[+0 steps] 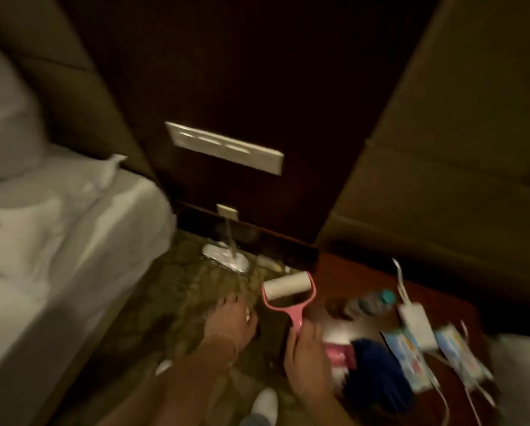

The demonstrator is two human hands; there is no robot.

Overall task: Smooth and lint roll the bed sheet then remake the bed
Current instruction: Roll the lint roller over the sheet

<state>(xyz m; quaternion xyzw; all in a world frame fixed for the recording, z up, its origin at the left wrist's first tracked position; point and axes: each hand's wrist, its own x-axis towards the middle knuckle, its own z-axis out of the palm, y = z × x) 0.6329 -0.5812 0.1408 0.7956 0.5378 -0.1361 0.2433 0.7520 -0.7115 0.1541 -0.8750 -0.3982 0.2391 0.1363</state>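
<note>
The right hand (pixel 306 358) grips a pink lint roller (pixel 288 295) by its handle, roll pointing away, above the floor beside a nightstand (pixel 343 272). The left hand (pixel 230 318) hangs open, empty. The bed sheet (pixel 57 229) lies to the left, nearer the left hand.

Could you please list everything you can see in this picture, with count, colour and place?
Lint roller: one, pink frame, pale roll, centre, above the carpet.
Bed: one, white sheet, left.
Pillow: one, white, far left on the bed.
Switch panel: one, white, on the dark wall.
Nightstand: one, reddish wood, right.
Bottle: one, clear with teal cap, lying on the nightstand.
Charger: one, white, on the nightstand.
Shoe: one, white, bottom.
Left hand: empty, open.
Right hand: holding the roller's handle.
</note>
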